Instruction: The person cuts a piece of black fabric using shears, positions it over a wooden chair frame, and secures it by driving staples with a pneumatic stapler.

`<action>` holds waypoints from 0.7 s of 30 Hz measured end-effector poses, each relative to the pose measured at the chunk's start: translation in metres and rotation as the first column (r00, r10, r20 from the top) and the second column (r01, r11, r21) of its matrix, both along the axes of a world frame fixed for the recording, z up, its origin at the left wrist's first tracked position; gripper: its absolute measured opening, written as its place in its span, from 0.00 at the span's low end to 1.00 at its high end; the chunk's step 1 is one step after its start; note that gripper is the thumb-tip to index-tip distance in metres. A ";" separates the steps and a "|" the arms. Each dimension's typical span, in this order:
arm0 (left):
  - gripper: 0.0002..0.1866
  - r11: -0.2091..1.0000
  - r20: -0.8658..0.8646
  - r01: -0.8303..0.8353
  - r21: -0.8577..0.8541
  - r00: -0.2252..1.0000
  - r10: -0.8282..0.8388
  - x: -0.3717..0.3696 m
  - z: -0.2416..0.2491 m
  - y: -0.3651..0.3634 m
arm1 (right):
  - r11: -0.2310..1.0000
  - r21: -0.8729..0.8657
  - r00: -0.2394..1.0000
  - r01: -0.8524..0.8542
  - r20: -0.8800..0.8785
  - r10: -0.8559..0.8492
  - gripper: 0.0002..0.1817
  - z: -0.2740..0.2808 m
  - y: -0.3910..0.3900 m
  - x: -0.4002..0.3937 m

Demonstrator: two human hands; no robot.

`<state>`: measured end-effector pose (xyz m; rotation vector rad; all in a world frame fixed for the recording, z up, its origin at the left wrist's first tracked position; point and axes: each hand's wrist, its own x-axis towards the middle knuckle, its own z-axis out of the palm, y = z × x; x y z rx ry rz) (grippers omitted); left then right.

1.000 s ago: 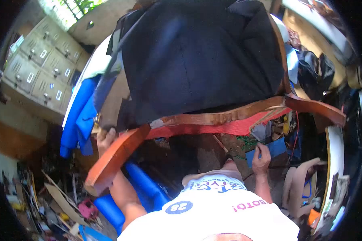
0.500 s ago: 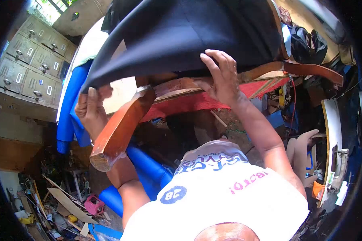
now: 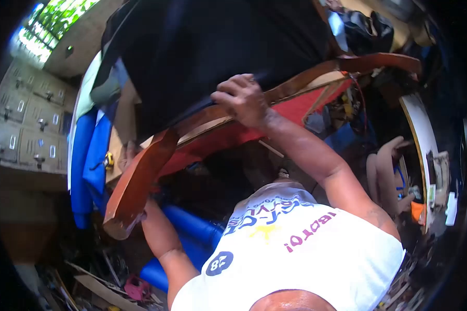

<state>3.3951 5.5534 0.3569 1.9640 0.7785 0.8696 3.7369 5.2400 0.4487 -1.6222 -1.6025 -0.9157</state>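
Black sheet material (image 3: 207, 52) covers the upper middle of the head view, over a wooden frame with a curved brown rail (image 3: 296, 83). My right hand (image 3: 241, 98) rests at the lower edge of the black material beside the rail, its fingers bent over the cloth. A brown wooden leg (image 3: 140, 181) sticks out toward me at the left. Behind this leg is my left hand (image 3: 128, 155), mostly hidden, with only some fingers showing near the black material's left corner. Red fabric (image 3: 264, 124) hangs below the rail.
Blue rolled material (image 3: 85, 166) stands at the left, and another blue roll (image 3: 192, 223) lies below the frame. A tape measure (image 3: 108, 160) sits near the left hand. Grey lockers (image 3: 31, 119) are at far left. Wood scraps (image 3: 101, 290) litter the floor.
The left corner of the black material, raised before in my left hand, now hangs lower. My left hand has moved behind the leg. My right hand has shifted left in view and its fingers have curled.
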 end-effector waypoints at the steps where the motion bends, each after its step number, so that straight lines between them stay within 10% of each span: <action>1: 0.24 0.995 0.044 -0.091 0.037 0.995 0.089 0.007 0.006 -0.004 | 1.000 -0.017 1.000 -0.007 0.009 0.007 0.15 -0.001 0.000 -0.002; 4: 0.22 0.842 0.301 -0.516 0.157 0.837 0.457 0.045 0.080 -0.063 | 1.000 -0.012 0.999 0.012 -0.049 -0.013 0.11 -0.006 0.004 -0.002; 6: 0.18 0.863 0.511 -0.328 0.385 0.854 0.096 0.054 0.129 -0.093 | 1.000 -0.027 0.996 0.011 -0.086 -0.013 0.10 -0.010 0.009 -0.005; 9: 0.17 0.746 0.081 0.177 0.642 0.952 -0.295 0.092 0.199 -0.128 | 0.999 -0.047 0.992 0.015 -0.124 -0.021 0.10 -0.010 0.012 -0.005; 12: 0.20 0.644 -0.344 0.529 0.554 0.849 -0.401 0.127 0.223 -0.116 | 1.000 -0.019 0.989 0.010 -0.147 -0.013 0.09 -0.011 0.014 -0.006; 21: 0.11 0.340 -0.504 0.639 0.690 0.761 -0.409 0.166 0.174 -0.088 | 0.999 0.000 0.984 0.054 -0.173 -0.054 0.10 -0.002 0.016 -0.005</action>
